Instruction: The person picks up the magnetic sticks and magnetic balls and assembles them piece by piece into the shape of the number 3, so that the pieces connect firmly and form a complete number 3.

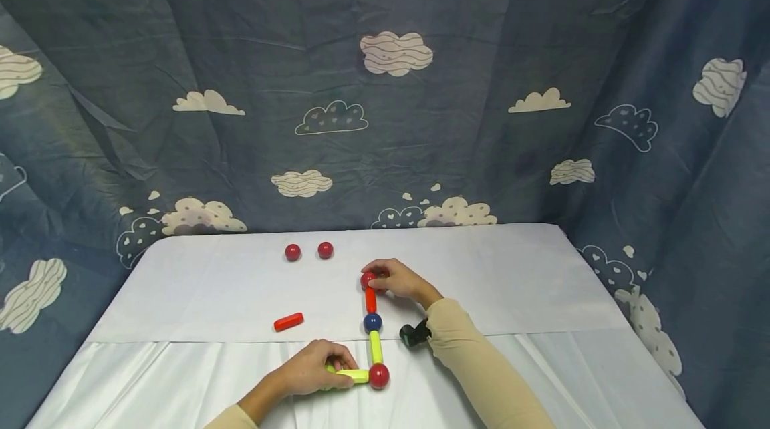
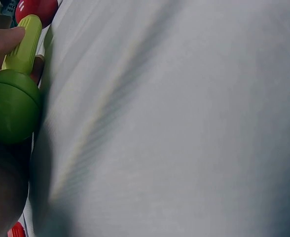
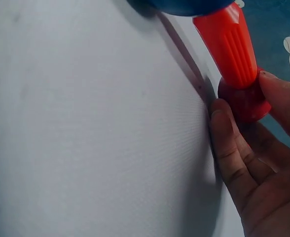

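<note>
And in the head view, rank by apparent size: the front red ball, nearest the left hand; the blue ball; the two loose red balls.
1. Front red ball
2. Blue ball
3. Left loose red ball and right loose red ball: look alike, unranked.

**A nook of cloud-print fabric (image 1: pixel 240 35) around a white-covered table (image 1: pixel 511 282)**

We are looking at a small, curtained-off table setup with the air of a play corner; which kind of room or building holds it, we cannot tell. The dark blue fabric, scattered with pale clouds (image 1: pixel 397 53) as in a nursery, hangs behind the table's far edge and comes forward past its left and right edges, so we find three sides screened. White cloth (image 1: pixel 198 289) covers the tabletop out to both far corners, crossed by a straight seam or fold. We also see bright, toy-like pieces: red balls (image 1: pixel 292 252) near the far edge, and a ribbed green-yellow rod (image 2: pixel 25 47).
</note>
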`<state>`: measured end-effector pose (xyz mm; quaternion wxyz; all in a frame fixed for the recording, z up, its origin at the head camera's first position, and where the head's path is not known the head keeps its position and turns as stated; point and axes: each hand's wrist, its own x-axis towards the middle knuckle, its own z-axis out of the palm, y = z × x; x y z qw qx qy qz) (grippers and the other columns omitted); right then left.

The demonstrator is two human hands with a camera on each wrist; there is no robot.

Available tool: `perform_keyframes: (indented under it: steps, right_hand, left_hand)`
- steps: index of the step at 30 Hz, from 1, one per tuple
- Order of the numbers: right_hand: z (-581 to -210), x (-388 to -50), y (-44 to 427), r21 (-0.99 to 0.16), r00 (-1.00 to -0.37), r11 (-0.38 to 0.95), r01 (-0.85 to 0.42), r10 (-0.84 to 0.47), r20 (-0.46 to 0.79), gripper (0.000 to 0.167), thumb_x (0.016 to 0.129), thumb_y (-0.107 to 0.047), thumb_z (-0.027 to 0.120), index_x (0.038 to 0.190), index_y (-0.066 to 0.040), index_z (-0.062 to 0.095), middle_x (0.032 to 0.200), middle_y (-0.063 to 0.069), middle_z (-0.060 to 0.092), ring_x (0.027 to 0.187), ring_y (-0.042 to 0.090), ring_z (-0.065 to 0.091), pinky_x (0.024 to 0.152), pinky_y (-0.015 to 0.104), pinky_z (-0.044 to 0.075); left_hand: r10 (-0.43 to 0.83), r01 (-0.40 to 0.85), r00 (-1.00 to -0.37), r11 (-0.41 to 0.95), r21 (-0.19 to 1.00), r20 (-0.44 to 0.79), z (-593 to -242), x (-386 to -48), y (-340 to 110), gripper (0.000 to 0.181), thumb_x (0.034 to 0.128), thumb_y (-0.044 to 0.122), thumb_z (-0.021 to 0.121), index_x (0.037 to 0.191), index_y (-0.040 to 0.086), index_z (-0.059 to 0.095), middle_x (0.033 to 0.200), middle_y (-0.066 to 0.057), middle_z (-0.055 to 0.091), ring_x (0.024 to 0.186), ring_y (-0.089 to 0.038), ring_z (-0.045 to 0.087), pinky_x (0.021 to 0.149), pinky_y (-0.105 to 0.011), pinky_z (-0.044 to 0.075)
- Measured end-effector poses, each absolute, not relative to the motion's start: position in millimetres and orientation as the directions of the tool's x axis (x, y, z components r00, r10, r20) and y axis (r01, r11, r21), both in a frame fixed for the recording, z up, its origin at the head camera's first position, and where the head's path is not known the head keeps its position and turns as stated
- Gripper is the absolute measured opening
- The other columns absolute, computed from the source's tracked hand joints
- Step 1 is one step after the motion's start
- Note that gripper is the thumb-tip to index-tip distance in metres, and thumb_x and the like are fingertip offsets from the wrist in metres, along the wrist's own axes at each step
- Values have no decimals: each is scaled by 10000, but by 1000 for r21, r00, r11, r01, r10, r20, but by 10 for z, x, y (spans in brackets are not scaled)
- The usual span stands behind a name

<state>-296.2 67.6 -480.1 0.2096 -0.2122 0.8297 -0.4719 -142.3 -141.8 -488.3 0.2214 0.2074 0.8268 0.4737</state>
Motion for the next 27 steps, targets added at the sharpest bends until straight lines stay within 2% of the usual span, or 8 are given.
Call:
perform_keyframes:
  steps: [4, 12, 15, 22, 27]
  right_hand:
    - [-4816, -2967, 688, -876, -822, 459, -151, -551, -147, 308, 909, -45, 630, 1216, -48, 628, 1145, 96, 619, 941, 202, 544, 792, 283, 511]
    - [-4824, -2944, 665, -877, -829, 455, -156, -543, -135, 294, 901, -76, 653, 1194, -49, 648, 1059, 79, 616, 821, 179, 546, 699, 263, 510]
    - [-4833, -2936, 655, -859, -835, 477, -187, -538, -117, 282, 900, -68, 653, 1181, -54, 658, 1064, 75, 609, 857, 183, 536, 716, 261, 503]
    - [-4831, -2939, 662, -844, -841, 495, -208, -531, -104, 274, 902, -47, 643, 1174, -66, 668, 1135, 87, 614, 966, 208, 532, 879, 324, 486]
    - [-4847, -2944, 673, -849, -840, 490, -196, -530, -112, 274, 904, -45, 641, 1176, -64, 670, 1110, 85, 616, 940, 201, 531, 832, 295, 492]
  left_hand:
    - [553, 132, -816, 465, 876, -170, -4880, -1421, -1416, 100, 818, 176, 754, 905, 147, 715, 776, 93, 620, 714, -43, 508, 634, -195, 391]
    - [551, 129, -815, 472, 872, -177, -4884, -1421, -1419, 105, 820, 182, 755, 913, 149, 717, 783, 93, 621, 715, -49, 510, 636, -199, 394]
    - [554, 134, -814, 469, 873, -172, -4881, -1418, -1423, 106, 821, 180, 753, 913, 144, 717, 778, 94, 619, 708, -43, 507, 627, -196, 392]
    - [554, 139, -815, 473, 870, -171, -4870, -1423, -1425, 102, 824, 181, 748, 914, 142, 717, 774, 94, 617, 706, -41, 506, 628, -196, 391]
    - [557, 136, -813, 468, 873, -172, -4871, -1421, -1424, 103, 826, 181, 746, 916, 140, 720, 779, 95, 623, 707, -44, 510, 631, -200, 394]
